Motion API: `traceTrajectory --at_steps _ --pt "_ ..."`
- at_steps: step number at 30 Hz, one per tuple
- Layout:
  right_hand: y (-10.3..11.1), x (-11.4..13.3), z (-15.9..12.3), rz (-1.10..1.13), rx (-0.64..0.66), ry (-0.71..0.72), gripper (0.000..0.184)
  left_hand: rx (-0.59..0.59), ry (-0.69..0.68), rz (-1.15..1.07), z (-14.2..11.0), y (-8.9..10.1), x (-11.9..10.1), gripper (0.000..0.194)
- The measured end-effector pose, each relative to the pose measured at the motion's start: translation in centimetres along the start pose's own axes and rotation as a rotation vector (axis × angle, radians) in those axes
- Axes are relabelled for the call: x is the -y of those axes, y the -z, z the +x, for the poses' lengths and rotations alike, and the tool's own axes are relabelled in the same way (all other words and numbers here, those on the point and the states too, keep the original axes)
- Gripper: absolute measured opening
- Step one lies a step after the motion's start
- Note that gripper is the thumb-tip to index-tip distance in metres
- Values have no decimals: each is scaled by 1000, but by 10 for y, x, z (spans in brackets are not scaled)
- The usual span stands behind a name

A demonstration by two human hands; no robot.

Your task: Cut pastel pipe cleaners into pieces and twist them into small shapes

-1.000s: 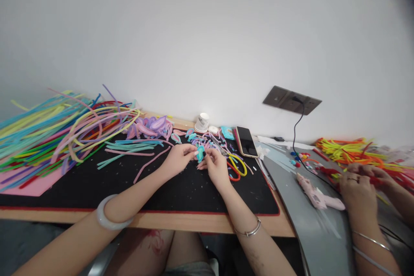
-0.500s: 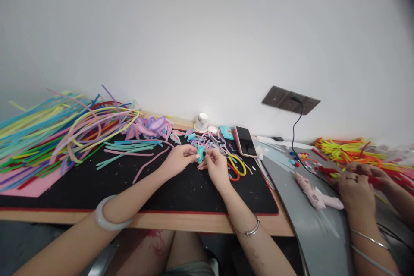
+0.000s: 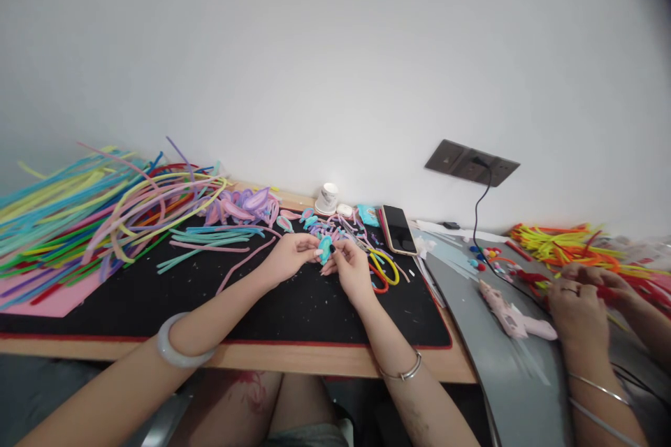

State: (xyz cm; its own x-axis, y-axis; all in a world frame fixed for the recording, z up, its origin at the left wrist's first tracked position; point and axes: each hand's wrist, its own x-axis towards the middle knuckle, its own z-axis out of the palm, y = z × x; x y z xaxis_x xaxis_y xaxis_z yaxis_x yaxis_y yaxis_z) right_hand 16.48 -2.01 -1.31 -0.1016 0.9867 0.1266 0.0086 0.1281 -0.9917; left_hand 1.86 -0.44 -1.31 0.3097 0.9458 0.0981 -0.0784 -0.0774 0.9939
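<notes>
Between the fingertips of both hands is a small turquoise piece of bent pipe cleaner [image 3: 326, 248], held above the black mat [image 3: 293, 318]. My left hand [image 3: 293, 258] pinches its left side. From the other side, my right hand [image 3: 350, 267] grips it between thumb and fingers. Just beyond my hands lie short pipe cleaner pieces [image 3: 335, 225] in pink, purple and turquoise. Finished-looking leaf shapes [image 3: 284, 223] rest behind my left hand. Yellow and orange scissor handles [image 3: 386, 267] lie right of my right hand. The piece's details are partly covered by my fingers.
Many long pipe cleaners [image 3: 63, 216] pile up at the left, beside purple loops [image 3: 246, 204]. A paper cup [image 3: 327, 197] and a phone [image 3: 398, 229] stand toward the wall. At right are a pink glue gun [image 3: 514, 318] and a co-worker's hands [image 3: 581, 307] holding red material.
Both hands stay almost in place, with the turquoise piece turned very slightly between the fingertips. The objects on the table look unmoved.
</notes>
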Motion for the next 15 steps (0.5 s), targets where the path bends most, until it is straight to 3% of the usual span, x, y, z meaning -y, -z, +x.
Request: traceTrajectory --at_steps 8,15 --pt "2 2 0 -65 10 10 10 44 59 23 -1 2 -1 25" --pt "4 -4 -1 -212 38 68 13 -7 -94 133 2 6 1 22"
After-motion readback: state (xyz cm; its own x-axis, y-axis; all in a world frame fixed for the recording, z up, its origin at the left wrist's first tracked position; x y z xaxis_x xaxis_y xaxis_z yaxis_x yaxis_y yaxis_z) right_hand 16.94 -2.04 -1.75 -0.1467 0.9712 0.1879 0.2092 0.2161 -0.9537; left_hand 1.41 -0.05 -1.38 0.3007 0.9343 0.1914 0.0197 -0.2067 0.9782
